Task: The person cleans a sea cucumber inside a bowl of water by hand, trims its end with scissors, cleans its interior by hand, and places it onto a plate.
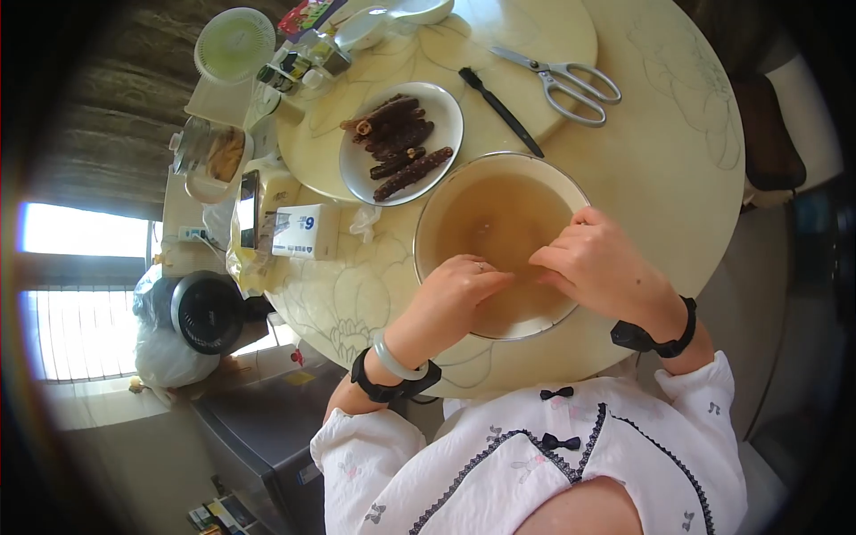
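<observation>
A wide pale basin (426, 214) with a thin dark rim holds cloudy brown water (499, 209). Over its near half, my left hand (459, 290) has its fingers curled and its thumb pointing right. My right hand (596, 263) comes in across the right rim, its fingers bent inward toward the left thumb. Both hands look closed, but whatever their fingers hold is hidden. Behind the basin to the left, a white plate (356, 177) bears several dark brown, knobbly, stick-shaped pieces (399, 134).
A black-handled brush (504, 113) and grey-handled scissors (571, 85) lie beyond the basin. A tissue pack (303, 234), small bottles (294, 67), a glass container (209, 152) and a green-lined strainer (234, 45) stand on the left. A black fan (208, 312) is beside the round table (687, 178).
</observation>
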{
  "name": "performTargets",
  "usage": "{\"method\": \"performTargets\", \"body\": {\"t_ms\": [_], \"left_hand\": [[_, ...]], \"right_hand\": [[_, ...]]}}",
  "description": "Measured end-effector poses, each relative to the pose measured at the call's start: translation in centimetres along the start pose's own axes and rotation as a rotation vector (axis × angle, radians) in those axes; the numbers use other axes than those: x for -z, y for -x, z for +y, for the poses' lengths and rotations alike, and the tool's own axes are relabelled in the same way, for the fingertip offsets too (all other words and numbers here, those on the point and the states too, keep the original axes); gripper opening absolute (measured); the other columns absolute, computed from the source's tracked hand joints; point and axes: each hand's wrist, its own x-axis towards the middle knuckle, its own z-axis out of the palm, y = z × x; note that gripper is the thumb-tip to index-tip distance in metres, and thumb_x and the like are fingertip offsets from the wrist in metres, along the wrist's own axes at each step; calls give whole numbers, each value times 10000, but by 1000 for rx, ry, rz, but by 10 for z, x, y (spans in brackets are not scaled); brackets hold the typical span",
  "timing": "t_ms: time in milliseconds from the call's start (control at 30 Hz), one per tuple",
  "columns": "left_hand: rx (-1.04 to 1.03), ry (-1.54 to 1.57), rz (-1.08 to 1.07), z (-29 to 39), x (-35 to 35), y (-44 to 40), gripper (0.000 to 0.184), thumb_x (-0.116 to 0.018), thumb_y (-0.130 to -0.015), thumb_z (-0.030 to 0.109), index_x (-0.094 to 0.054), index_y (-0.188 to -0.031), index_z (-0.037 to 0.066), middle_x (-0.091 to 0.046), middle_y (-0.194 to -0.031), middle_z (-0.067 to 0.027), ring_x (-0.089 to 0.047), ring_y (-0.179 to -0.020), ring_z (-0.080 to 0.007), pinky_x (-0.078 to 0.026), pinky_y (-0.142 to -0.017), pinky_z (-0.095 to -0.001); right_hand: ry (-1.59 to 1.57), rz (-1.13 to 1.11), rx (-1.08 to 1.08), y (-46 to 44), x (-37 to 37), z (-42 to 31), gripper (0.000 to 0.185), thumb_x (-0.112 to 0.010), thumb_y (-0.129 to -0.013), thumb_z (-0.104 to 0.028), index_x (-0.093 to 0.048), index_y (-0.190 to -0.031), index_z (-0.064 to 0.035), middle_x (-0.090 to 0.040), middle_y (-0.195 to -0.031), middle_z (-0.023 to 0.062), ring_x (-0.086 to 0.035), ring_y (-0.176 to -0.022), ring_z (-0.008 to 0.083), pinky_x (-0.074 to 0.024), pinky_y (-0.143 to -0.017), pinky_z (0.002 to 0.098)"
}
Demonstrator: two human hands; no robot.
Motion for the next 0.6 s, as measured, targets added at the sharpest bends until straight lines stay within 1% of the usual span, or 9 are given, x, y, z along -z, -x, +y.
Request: {"method": "performTargets", "body": {"t_ms": [33, 133, 167, 233, 333, 400, 467, 533, 600], "left_hand": [[-124, 0, 45, -3, -3, -1, 312, -644, -758, -11, -710, -1055, 59, -696, -907, -98, -640, -877, -294, -495, -865, -406], [-219, -125, 128, -5, -10, -4, 234, -616, -688, -9, -685, -906, 42, -678, -824, -98, -628, -809, -295, -474, -788, -379], [-232, -120, 144, -4, -8, -5, 234, -616, -688, -9, -685, -906, 42, -678, -824, -98, -628, -809, -295, -474, -788, -379], [-138, -275, -114, -3, -3, -7, 209, -644, -707, 44, -700, -905, 78, -680, -803, -71, -640, -812, -274, -482, -799, -387], [-179, -360, -56, -5, -11, -8, 170, -646, -701, 72, -698, -858, 110, -668, -747, -50, -639, -773, -256, -472, -783, -366], [-237, -384, 43, -10, -17, -10, 186, -652, -703, 84, -708, -877, 118, -662, -723, -40, -639, -760, -250, -471, -790, -363], [-288, -405, 143, -13, -15, -10, 202, -657, -705, 97, -719, -895, 126, -655, -699, -29, -639, -747, -244, -469, -796, -359], [-198, -416, 66, -12, -8, -13, 245, -674, -722, 126, -728, -961, 136, -693, -794, -33, -655, -815, -226, -468, -818, -350], [-183, -344, 57, -20, -8, -13, 240, -687, -727, 138, -733, -962, 143, -704, -824, -27, -656, -860, -216, -466, -831, -355]], "right_hand": [[19, -2, 6, -1, 0, -2, 99, -741, -775, -104, -714, -868, -87, -699, -782, 29, -651, -762, 189, -442, -854, 334], [46, 54, -35, -1, -4, -6, 84, -723, -777, -89, -716, -861, -82, -703, -792, 40, -637, -755, 226, -453, -843, 339], [71, 14, -56, -2, -4, -7, 44, -692, -780, -79, -697, -824, -77, -685, -749, 65, -634, -737, 250, -449, -838, 338], [118, -25, -78, -1, -3, -15, 19, -661, -783, -69, -679, -787, -73, -667, -707, 91, -632, -718, 275, -444, -833, 337], [106, -46, -110, -3, -2, -28, 52, -632, -781, -50, -679, -781, -73, -668, -707, 109, -628, -705, 285, -450, -816, 337], [144, -32, -182, -3, -6, -34, 66, -686, -797, -75, -731, -832, -109, -698, -743, 65, -606, -726, 260, -472, -825, 339], [151, -11, -163, 1, -8, -39, 49, -672, -800, -78, -710, -823, -99, -685, -724, 81, -621, -705, 270, -470, -820, 348], [154, 8, -155, 3, -6, -44, 33, -659, -803, -81, -688, -814, -89, -672, -706, 97, -635, -684, 279, -468, -815, 357], [115, 148, -212, 5, 1, -47, 120, -696, -802, -78, -729, -914, -106, -714, -785, 58, -634, -685, 239, -469, -823, 334]]}}
